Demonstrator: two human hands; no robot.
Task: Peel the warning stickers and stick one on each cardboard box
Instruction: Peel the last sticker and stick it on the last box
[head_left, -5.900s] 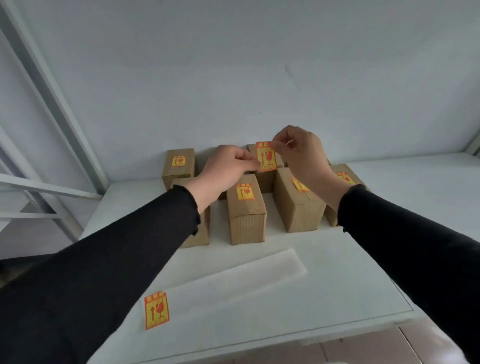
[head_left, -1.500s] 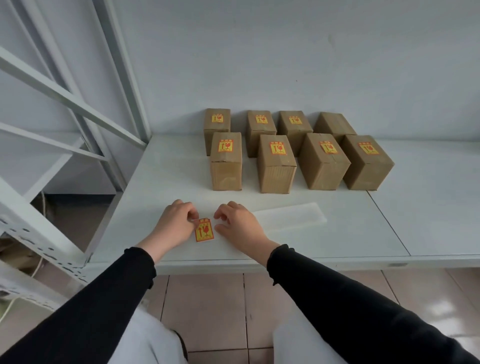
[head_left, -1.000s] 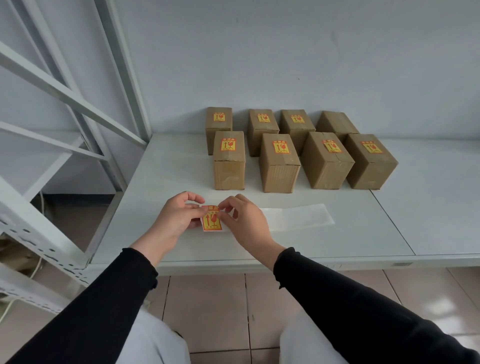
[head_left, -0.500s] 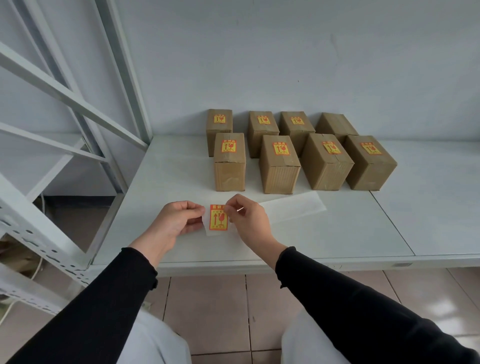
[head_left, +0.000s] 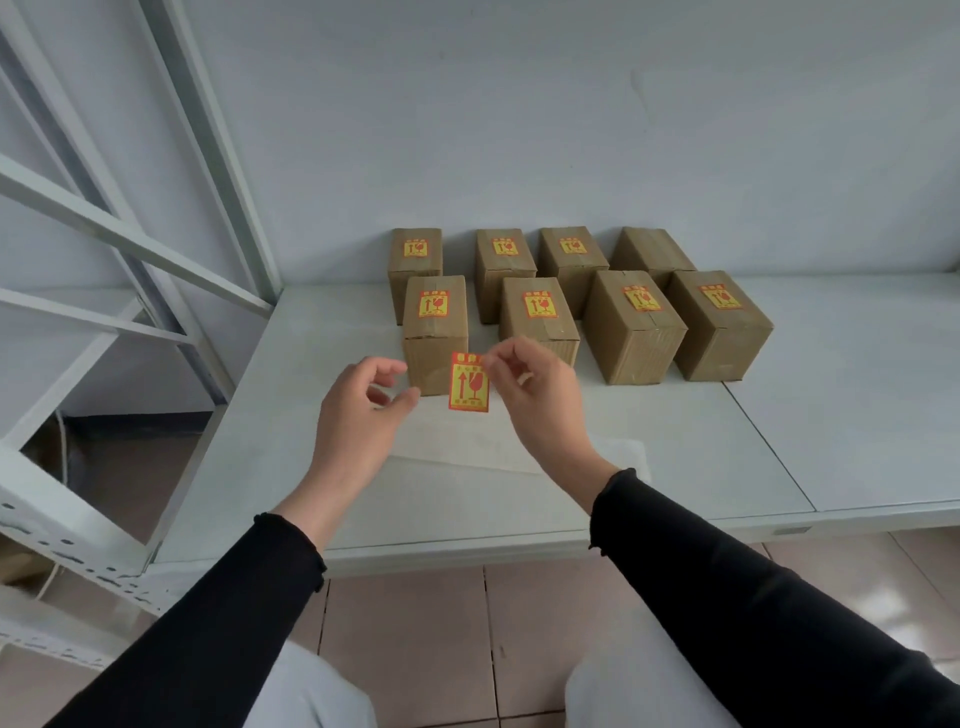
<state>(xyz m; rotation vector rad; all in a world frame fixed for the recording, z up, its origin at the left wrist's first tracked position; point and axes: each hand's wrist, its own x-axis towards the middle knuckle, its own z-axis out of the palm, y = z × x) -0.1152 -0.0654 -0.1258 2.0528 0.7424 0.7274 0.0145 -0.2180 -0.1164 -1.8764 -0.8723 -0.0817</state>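
Observation:
Several brown cardboard boxes stand in two rows at the back of the white table (head_left: 779, 415). All carry a red-and-yellow warning sticker on top except the back right box (head_left: 649, 249), whose top is bare. My right hand (head_left: 535, 395) pinches the top corner of a peeled warning sticker (head_left: 469, 383), which hangs in the air in front of the front left box (head_left: 435, 332). My left hand (head_left: 358, 415) hovers just left of the sticker, fingers apart and empty. The white backing strip (head_left: 498, 449) lies flat on the table beneath both hands.
A white metal shelf frame (head_left: 156, 249) with slanted braces stands at the left of the table. A pale wall rises right behind the boxes. The table's front edge (head_left: 467, 545) runs under my wrists, with tiled floor below.
The sticker has come off the backing strip and risen in my right hand. My left hand has let go of the strip, which now lies flat on the table.

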